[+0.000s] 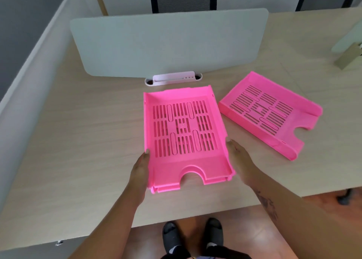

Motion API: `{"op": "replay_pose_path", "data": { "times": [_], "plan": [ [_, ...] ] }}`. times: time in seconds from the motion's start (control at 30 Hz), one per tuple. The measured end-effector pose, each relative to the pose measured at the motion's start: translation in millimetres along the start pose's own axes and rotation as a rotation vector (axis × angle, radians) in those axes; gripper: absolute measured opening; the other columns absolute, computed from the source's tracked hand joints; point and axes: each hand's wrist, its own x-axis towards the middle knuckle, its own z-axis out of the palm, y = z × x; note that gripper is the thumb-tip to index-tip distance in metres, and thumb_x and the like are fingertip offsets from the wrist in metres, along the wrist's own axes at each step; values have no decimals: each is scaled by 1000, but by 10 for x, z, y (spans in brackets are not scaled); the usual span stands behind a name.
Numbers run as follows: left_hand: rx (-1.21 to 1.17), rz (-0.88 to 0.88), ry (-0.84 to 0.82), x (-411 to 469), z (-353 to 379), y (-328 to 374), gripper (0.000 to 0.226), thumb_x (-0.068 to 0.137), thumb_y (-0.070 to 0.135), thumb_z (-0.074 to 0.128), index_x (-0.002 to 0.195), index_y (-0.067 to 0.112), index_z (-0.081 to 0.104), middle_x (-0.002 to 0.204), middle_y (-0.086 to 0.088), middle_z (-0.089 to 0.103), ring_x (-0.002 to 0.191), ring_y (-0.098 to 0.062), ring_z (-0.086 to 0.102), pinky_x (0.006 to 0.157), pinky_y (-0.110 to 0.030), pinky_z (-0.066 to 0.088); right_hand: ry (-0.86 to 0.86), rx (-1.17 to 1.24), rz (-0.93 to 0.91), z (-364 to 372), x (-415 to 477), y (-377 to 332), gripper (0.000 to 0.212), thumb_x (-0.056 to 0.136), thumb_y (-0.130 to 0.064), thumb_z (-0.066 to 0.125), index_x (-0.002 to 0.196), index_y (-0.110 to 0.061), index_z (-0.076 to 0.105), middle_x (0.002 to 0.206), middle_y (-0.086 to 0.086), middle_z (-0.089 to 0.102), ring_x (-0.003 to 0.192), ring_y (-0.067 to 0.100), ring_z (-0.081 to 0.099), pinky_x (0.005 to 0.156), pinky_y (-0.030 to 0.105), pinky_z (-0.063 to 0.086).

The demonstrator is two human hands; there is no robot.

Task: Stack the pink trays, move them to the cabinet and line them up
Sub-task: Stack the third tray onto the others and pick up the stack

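While both hands, left hand (140, 172) and right hand (240, 160), clasp the nested slotted pink plastic trays (184, 133) mid-desk, squaring their edges seems wise before fetching the lone pink tray (268, 113) at two o'clock.

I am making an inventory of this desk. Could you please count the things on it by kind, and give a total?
Pink trays: 3, namely 2 nested in the stack held between the left hand and right hand, and 1 loose tray to its right.
Grey divider panel: 1
White cable slot: 1
Total: 5
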Motion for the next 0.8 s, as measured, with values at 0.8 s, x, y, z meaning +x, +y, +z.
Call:
{"op": "replay_pose_path", "data": {
  "times": [0.8],
  "plan": [
    [368, 608, 180, 176, 1519, 1192, 53, 100, 32, 53, 148, 13, 40, 148, -4, 51, 131, -21, 50, 95, -26, 48, 222, -156, -64, -1737, 801, -235, 33, 100, -21, 39, 84, -4, 62, 82, 17, 60, 74, 22, 52, 61, 26, 39]
  ]
}}
